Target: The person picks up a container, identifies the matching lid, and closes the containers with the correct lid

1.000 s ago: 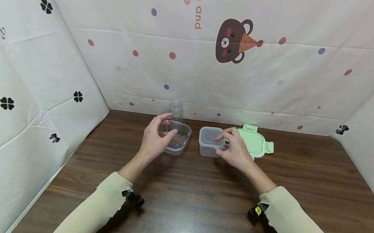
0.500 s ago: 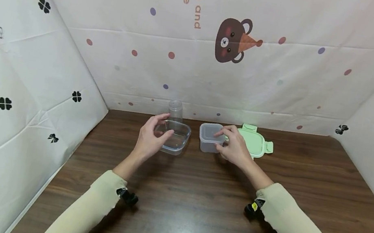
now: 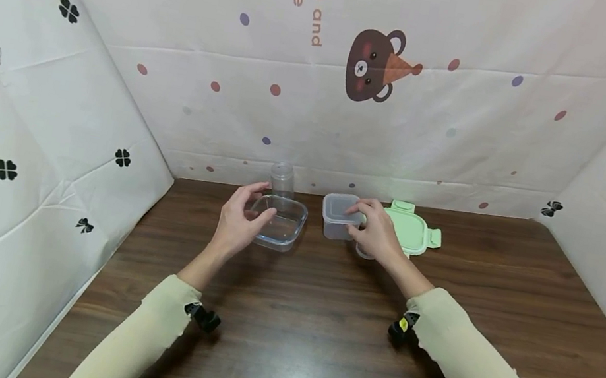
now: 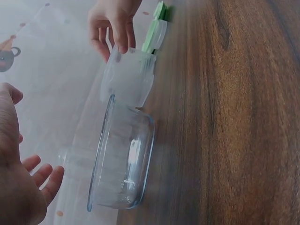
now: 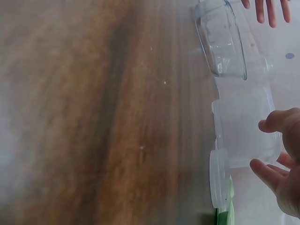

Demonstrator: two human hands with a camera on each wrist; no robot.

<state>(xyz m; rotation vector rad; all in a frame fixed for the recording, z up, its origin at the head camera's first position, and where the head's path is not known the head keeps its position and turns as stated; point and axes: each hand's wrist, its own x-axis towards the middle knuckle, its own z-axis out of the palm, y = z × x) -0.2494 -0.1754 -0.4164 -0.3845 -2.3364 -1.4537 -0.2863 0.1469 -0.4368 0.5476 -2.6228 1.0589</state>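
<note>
My left hand [image 3: 238, 218] hovers with spread fingers at the left rim of a clear glass food container [image 3: 279, 228], holding nothing. In the left wrist view a gap shows between its fingers and the glass container [image 4: 124, 159]. My right hand [image 3: 378, 232] is at the right side of a frosted plastic food box with its lid on [image 3: 337, 218]. One fingertip lies over the lid and the thumb is by the side wall. In the right wrist view these fingers [image 5: 267, 173] are straight and apart beside the plastic box [image 5: 243, 126]; firm contact cannot be told.
A green snap-lock lid [image 3: 410, 230] lies right of the plastic box. A small clear round lid [image 3: 364, 253] is partly hidden under my right hand. Behind the glass container stands a clear jar [image 3: 282, 179]. A printed white cloth [image 3: 232, 110] walls the back of the wooden table [image 3: 279, 332].
The plastic box has shifted away from me toward the back cloth, my right hand moving with it. The round lid has come into sight. My left hand has drifted slightly left.
</note>
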